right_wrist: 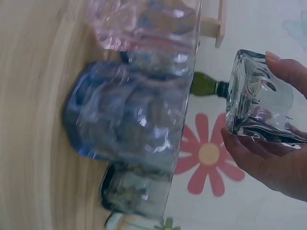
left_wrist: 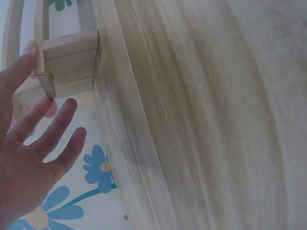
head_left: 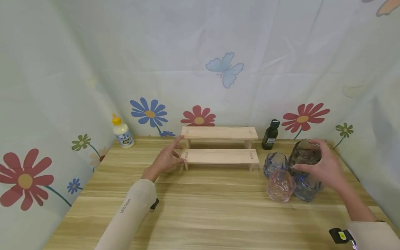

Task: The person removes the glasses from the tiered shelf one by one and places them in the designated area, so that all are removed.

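My right hand [head_left: 328, 166] grips a grey glass [right_wrist: 261, 98] by its sides, thumb on one side and fingers on the other. The glass is raised above a cluster of tumblers. Among them are a pink glass [head_left: 281, 186], a blue glass [right_wrist: 129, 115] and another blue one [head_left: 275, 164]; a second grey glass [right_wrist: 136, 191] shows in the right wrist view. My left hand [head_left: 165, 158] is at the left end of a two-step wooden shelf [head_left: 220, 156], fingers spread. Its thumb reaches the lower board, and the index finger extends toward the upper one.
A dark green bottle [head_left: 270, 135] stands between the shelf and the glasses, near the back edge. At the back left corner is a yellow-capped bottle [head_left: 123, 133]. A flower-printed curtain [head_left: 225, 38] rises behind the wood-grain table [head_left: 203, 211].
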The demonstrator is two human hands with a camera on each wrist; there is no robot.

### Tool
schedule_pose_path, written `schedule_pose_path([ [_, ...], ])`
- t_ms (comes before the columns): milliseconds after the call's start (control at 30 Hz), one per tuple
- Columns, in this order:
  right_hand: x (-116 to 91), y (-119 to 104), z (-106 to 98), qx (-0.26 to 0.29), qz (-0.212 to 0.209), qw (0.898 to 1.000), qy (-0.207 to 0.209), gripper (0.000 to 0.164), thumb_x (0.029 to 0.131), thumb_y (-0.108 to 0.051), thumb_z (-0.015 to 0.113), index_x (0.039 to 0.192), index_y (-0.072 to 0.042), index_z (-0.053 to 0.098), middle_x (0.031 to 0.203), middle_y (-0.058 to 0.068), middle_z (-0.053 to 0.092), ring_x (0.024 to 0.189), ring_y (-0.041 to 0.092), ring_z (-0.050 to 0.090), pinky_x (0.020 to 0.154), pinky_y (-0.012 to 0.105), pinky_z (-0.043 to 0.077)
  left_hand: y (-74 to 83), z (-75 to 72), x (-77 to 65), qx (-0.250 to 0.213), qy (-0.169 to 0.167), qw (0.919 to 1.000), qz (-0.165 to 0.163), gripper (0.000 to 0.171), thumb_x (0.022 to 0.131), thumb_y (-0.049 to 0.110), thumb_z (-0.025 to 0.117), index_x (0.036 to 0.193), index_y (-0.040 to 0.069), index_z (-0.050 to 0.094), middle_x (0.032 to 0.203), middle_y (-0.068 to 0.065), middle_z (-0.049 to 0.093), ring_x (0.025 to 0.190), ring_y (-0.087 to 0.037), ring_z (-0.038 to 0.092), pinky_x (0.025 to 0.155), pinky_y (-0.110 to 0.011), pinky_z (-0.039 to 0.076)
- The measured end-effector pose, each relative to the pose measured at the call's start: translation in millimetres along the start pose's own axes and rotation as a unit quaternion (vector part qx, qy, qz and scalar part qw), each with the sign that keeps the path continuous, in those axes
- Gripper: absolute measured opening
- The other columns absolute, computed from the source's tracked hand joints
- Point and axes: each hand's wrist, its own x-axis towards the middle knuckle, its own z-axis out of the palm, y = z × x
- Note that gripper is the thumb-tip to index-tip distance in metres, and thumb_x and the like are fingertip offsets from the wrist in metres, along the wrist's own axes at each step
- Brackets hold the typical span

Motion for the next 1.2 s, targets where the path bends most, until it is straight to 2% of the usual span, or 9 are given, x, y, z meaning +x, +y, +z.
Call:
schedule_pose_path([
  [100,-6.2,12.3,-7.1,0.002,0.005,1.000,0.011,0.097,0.078,-0.021,0.086,0.149,0.004,0.024,0.138,0.040,0.041,0.119,0.058,0.042,0.081,0.067,0.041,-1.3,0.6,-0.1,0.000,-0.001,1.0000,0.003,0.101,0.081,0.025,0.085,0.158,0.038,0.021,0.137,-0.013,0.062,0.102,-0.032,0.071,0.091,-0.051,0.055],
  [200,-13.6,23.5,-15.6,-0.014,0.018,1.000,0.013,0.100,0.080,-0.025,0.085,0.151,0.004,0.021,0.138,0.040,0.041,0.116,0.059,0.043,0.078,0.066,0.041,-1.7,0.7,0.1,0.000,-0.001,1.0000,0.004,0.101,0.081,0.025,0.085,0.157,0.038,0.021,0.137,-0.013,0.062,0.102,-0.032,0.071,0.091,-0.051,0.055],
  [400,-25.7,44.2,-29.2,-0.043,0.074,0.996,0.016,0.104,0.084,-0.034,0.081,0.154,0.005,0.013,0.140,0.043,0.037,0.110,0.062,0.043,0.074,0.064,0.041,-3.0,-0.1,1.2,-0.001,-0.001,1.0000,0.007,0.101,0.081,0.025,0.085,0.158,0.039,0.020,0.137,-0.014,0.062,0.101,-0.032,0.070,0.090,-0.051,0.055],
  [667,-34.4,71.3,-33.2,-0.051,0.125,0.990,0.029,0.103,0.087,-0.032,0.079,0.151,0.010,0.010,0.133,0.044,0.039,0.105,0.059,0.046,0.073,0.061,0.042,-4.9,-0.7,2.3,-0.001,-0.002,1.0000,0.003,0.102,0.080,0.025,0.086,0.157,0.040,0.021,0.137,-0.013,0.062,0.101,-0.032,0.071,0.090,-0.051,0.055],
  [867,-38.8,84.0,-34.3,-0.045,0.159,0.986,0.029,0.103,0.088,-0.031,0.076,0.152,0.011,0.007,0.138,0.046,0.034,0.110,0.061,0.043,0.076,0.063,0.041,-5.4,0.1,2.2,0.002,-0.003,0.9999,0.010,0.101,0.081,0.025,0.085,0.158,0.038,0.021,0.137,-0.014,0.062,0.101,-0.032,0.071,0.091,-0.051,0.055],
  [967,-39.1,88.1,-35.9,-0.054,0.168,0.984,0.027,0.105,0.087,-0.033,0.077,0.152,0.010,0.006,0.138,0.047,0.033,0.108,0.063,0.043,0.075,0.063,0.042,-5.1,-0.1,1.9,0.002,-0.002,1.0000,0.006,0.102,0.081,0.025,0.085,0.157,0.040,0.020,0.137,-0.012,0.062,0.101,-0.031,0.071,0.091,-0.050,0.055],
  [1200,-39.8,100.9,-32.9,-0.059,0.158,0.986,-0.004,0.107,0.085,-0.033,0.080,0.150,0.012,0.008,0.133,0.048,0.033,0.107,0.066,0.042,0.076,0.065,0.043,-3.7,0.0,1.1,0.002,-0.003,1.0000,0.007,0.101,0.081,0.023,0.084,0.158,0.039,0.020,0.137,-0.013,0.061,0.103,-0.033,0.070,0.092,-0.051,0.055],
])
